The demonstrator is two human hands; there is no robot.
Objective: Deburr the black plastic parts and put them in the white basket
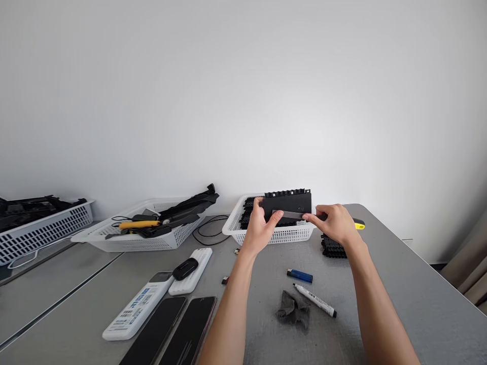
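Above the middle basket, my left hand (262,228) grips a flat black plastic part (285,204) by its left end, thumb across the front. The part has a toothed upper edge. My right hand (335,222) is closed around a utility knife (359,224), whose black-and-yellow handle end sticks out past the hand. Its grey blade (292,215) lies along the lower front of the black part, with my left thumb at the blade's tip. The fingers behind the part are mostly hidden.
Behind my hands stands a white basket (274,235) of black parts; more black parts (333,247) lie at right. A blue lighter (300,275), marker (315,300) and grey cloth (293,310) lie in front. Phones (188,332), power banks (139,306) and another basket (137,244) are leftward.
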